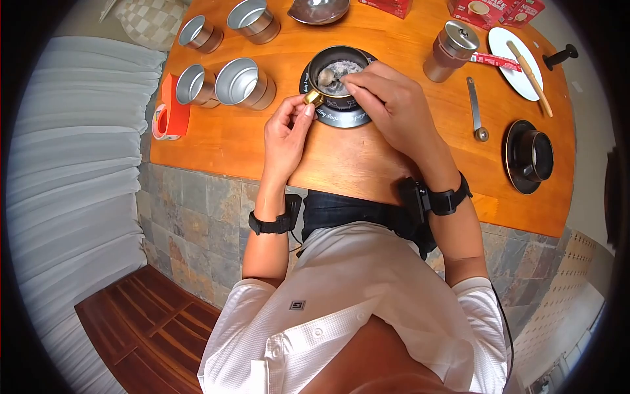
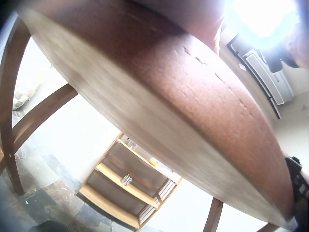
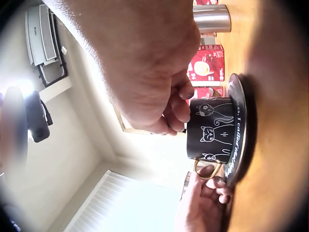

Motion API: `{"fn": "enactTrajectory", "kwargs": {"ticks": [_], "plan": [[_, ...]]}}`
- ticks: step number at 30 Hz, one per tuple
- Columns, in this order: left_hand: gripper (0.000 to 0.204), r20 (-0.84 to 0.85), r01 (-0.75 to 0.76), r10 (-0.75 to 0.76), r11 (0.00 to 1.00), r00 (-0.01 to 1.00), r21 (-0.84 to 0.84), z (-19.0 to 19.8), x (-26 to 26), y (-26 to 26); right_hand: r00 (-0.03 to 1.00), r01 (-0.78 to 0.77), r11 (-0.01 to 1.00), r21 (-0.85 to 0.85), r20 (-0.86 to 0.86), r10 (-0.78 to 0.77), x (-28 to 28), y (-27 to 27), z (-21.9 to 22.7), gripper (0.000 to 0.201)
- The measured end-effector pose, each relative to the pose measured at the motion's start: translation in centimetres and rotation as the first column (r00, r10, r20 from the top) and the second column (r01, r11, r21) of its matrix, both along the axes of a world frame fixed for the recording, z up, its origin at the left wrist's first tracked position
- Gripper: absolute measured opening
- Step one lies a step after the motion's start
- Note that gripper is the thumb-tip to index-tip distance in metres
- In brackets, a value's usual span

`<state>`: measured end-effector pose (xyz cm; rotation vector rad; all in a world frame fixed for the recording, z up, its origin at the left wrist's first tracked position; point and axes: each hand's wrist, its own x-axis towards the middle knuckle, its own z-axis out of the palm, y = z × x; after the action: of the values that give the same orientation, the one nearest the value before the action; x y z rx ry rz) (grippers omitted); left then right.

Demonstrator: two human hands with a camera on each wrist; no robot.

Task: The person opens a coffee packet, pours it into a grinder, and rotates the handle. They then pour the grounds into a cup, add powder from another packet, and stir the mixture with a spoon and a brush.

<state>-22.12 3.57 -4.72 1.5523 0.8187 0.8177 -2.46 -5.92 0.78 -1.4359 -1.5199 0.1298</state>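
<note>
A black cup (image 3: 210, 129) with white cat drawings and a gold handle stands on a black lettered saucer (image 1: 344, 119). Whitish, foamy liquid (image 1: 341, 68) shows inside it. My left hand (image 1: 287, 138) pinches the gold handle (image 1: 314, 98) at the cup's near left side. Over the rim, my right hand (image 1: 394, 105) pinches a spoon (image 1: 326, 78), whose bowl sits in the liquid; the fingers cover most of its handle. In the left wrist view the table's edge (image 2: 159, 104) fills the middle, and the cup is out of sight.
Several metal cups (image 1: 246, 83) stand at the left by a red tape dispenser (image 1: 174, 110). To the right are a coffee grinder (image 1: 451, 50), its crank (image 1: 475, 108), a white plate (image 1: 499, 41) with a wooden-handled tool, and another black cup (image 1: 542, 156). Red boxes (image 1: 482, 12) line the back.
</note>
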Motion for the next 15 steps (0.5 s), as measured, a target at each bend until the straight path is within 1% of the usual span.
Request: {"fn": "enactTrajectory", "kwargs": {"ticks": [1,3,4,6,7,8,9,10,12,13,15], "plan": [[0.021,-0.001,0.003,-0.003,1.000,1.000,0.001,-0.01,-0.02,-0.01,1.000,0.001,1.000,0.000,0.000,-0.001,0.04,0.09,-0.19,0.012],[0.021,0.004,0.001,-0.002,1.000,1.000,0.010,0.03,-0.13,0.12,0.994,0.097,0.989,0.113,0.040,-0.102,0.23,0.47,-0.51,0.012],[0.022,-0.015,0.027,-0.027,1.000,1.000,0.007,-0.02,-0.28,0.17,0.994,0.093,0.989,0.117,0.042,-0.099,0.31,0.39,-0.43,0.012],[0.023,-0.032,0.050,-0.050,0.999,0.998,0.006,0.01,-0.25,0.27,0.987,0.157,0.985,0.073,0.004,-0.158,0.40,0.04,-0.11,0.012],[0.022,-0.006,0.032,-0.032,0.999,0.999,0.010,-0.01,-0.09,0.22,0.988,0.156,0.985,0.072,0.004,-0.157,0.37,-0.04,0.13,0.012],[0.021,0.017,0.016,-0.016,1.000,1.000,0.011,-0.03,-0.04,0.12,0.994,0.102,0.994,0.044,-0.032,-0.101,0.35,-0.20,0.37,0.012],[0.021,0.014,0.018,-0.018,1.000,1.000,0.007,0.04,-0.13,0.05,0.996,0.048,0.999,0.018,-0.072,-0.047,0.31,-0.35,0.41,0.011],[0.022,-0.015,0.029,-0.029,1.000,0.999,-0.001,0.17,-0.25,0.04,0.996,0.051,0.999,0.014,-0.074,-0.050,0.16,-0.32,0.25,0.011],[0.022,-0.044,0.044,-0.044,0.999,0.998,-0.010,0.10,-0.37,0.08,0.998,-0.015,0.999,0.044,-0.058,0.018,-0.14,-0.04,-0.08,0.012],[0.022,-0.037,0.045,-0.045,0.999,0.998,-0.008,-0.09,-0.40,0.15,0.998,-0.012,0.999,0.044,-0.059,0.014,-0.11,-0.03,-0.23,0.012],[0.023,-0.029,0.045,-0.045,0.999,0.999,-0.003,-0.02,-0.18,0.21,0.999,0.044,0.998,0.050,-0.028,-0.042,-0.02,0.13,-0.44,0.012]]}}
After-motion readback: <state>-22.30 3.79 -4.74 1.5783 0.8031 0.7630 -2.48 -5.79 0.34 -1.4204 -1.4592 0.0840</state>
